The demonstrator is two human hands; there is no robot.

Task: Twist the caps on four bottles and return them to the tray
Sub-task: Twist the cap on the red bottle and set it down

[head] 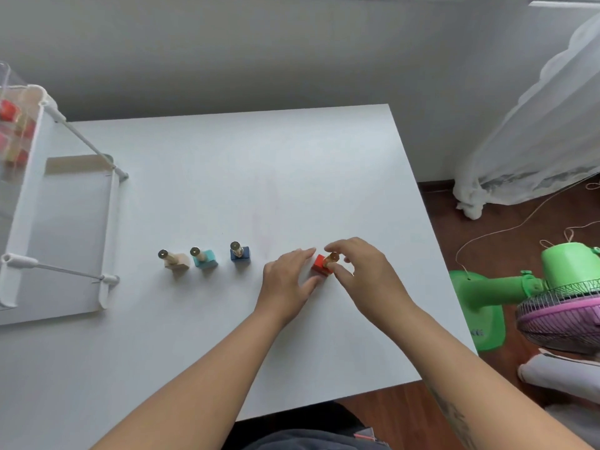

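Note:
Several small square bottles with gold caps stand in a row on the white table (246, 177): a beige bottle (177, 261), a teal bottle (204, 258), a blue bottle (240, 254) and a red bottle (321, 264). My left hand (287, 280) grips the red bottle's body from the left. My right hand (360, 271) pinches its gold cap (332, 256) between thumb and fingers. The white tray (68, 235) lies flat at the left, apart from the bottles.
A white wire shelf (19, 196) stands over the tray, with a clear box of red items (13, 131) behind it. The table's right edge is close to my right hand. A green fan (552, 287) and a curtain (535, 125) stand on the floor to the right.

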